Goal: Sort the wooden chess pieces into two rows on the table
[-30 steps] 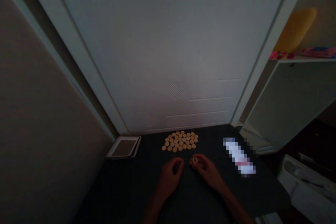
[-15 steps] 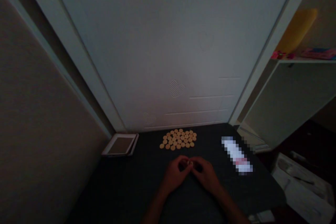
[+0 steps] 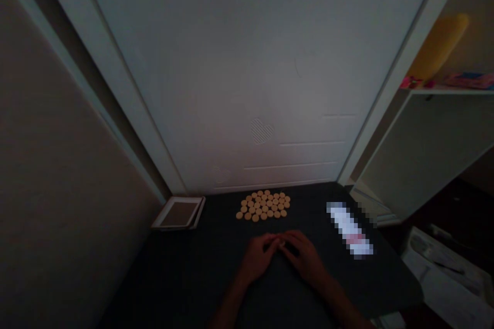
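Observation:
Several small round tan discs lie packed in a flat cluster on the dark table, near the wall. Just in front of them my left hand and my right hand meet, fingertips together. Between the fingertips shows a small pale piece, probably one such disc, pinched by both hands. The scene is dim and the fingers are hard to separate.
A shallow white-rimmed tray sits at the table's back left corner. A blurred white object lies at the right. A white door panel stands behind. A shelf with a yellow thing is at right.
My hands were apart, the right one holding the small disc. They have come together, and both now pinch the piece between their fingertips.

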### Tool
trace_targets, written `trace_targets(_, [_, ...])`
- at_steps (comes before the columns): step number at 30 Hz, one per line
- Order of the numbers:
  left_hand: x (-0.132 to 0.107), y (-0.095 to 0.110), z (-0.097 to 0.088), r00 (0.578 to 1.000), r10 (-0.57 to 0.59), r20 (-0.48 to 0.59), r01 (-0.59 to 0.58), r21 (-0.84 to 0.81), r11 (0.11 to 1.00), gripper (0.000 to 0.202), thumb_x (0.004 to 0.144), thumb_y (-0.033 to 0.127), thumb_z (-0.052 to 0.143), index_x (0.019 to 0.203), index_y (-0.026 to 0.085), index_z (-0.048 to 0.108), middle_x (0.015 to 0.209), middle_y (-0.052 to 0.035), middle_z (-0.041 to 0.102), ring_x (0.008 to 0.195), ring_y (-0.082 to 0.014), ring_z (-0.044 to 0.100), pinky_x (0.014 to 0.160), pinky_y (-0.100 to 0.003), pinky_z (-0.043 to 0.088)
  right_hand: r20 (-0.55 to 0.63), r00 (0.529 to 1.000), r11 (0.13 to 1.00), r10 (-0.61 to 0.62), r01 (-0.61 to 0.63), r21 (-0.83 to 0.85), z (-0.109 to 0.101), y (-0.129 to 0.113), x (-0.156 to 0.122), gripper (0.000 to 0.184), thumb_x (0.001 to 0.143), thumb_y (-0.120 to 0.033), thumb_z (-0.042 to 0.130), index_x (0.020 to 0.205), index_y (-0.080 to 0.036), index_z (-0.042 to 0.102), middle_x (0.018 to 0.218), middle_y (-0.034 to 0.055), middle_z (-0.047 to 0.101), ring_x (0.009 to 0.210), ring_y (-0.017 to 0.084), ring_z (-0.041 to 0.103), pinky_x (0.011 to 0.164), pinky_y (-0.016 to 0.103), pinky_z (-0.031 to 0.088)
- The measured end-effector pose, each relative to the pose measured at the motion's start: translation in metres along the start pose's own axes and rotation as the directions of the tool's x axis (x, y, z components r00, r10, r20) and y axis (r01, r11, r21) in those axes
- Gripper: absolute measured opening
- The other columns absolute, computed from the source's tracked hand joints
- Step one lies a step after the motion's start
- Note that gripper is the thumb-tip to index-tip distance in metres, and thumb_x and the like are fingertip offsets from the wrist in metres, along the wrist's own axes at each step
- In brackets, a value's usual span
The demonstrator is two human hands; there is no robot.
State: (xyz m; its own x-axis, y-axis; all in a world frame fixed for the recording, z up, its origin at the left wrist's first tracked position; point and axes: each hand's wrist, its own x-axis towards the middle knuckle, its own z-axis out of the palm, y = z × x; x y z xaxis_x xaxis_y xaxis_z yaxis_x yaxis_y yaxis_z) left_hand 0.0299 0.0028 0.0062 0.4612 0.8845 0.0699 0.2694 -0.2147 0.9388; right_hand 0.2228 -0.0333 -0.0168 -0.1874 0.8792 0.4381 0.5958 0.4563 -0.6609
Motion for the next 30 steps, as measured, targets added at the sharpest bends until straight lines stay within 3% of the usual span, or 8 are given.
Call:
trace_targets(7, [-0.002,0.000,0.002,0.998,-0.005,-0.056,0.015,0.167,0.986,0.025,0.093,0.037,0.056,0.106,0.024,0.073,0.101,-0.0024,0.079,0.095,-0.0202,0.072,0.088,-0.031,0.053,-0.088,0.996,0.966,0.032,-0.053,-0.251,-0.044,0.058,0.009,0.029,0.097,-0.034,0.057,0.122,-0.026,0.070,0.114,0.0099,0.074,0.105,0.028,0.068,0.093,0.047,0.054])
trace_targets(11, [-0.002,0.003,0.002,0.999,0.017,-0.049,-0.005,0.248,0.969,0.024,0.094,0.039,0.054,0.098,0.025,0.074,0.094,-0.0017,0.078,0.091,-0.0202,0.070,0.084,-0.031,0.052,-0.072,0.997,0.927,0.021,-0.047,-0.372,-0.054,0.078,0.009,0.030,0.098,-0.032,0.055,0.122,-0.028,0.071,0.119,0.0071,0.073,0.108,0.030,0.066,0.095,0.050,0.051])
trace_targets(30, [-0.004,0.009,-0.002,0.997,0.073,-0.021,-0.063,0.312,0.948,0.027,0.095,0.039,0.052,0.092,0.024,0.074,0.089,-0.0032,0.075,0.085,-0.0200,0.067,0.079,-0.031,0.050,-0.107,0.993,0.933,0.047,-0.082,-0.351,-0.054,0.067,0.005,0.032,0.098,-0.032,0.054,0.127,-0.027,0.067,0.123,0.0079,0.071,0.113,0.029,0.063,0.096,0.049,0.050])
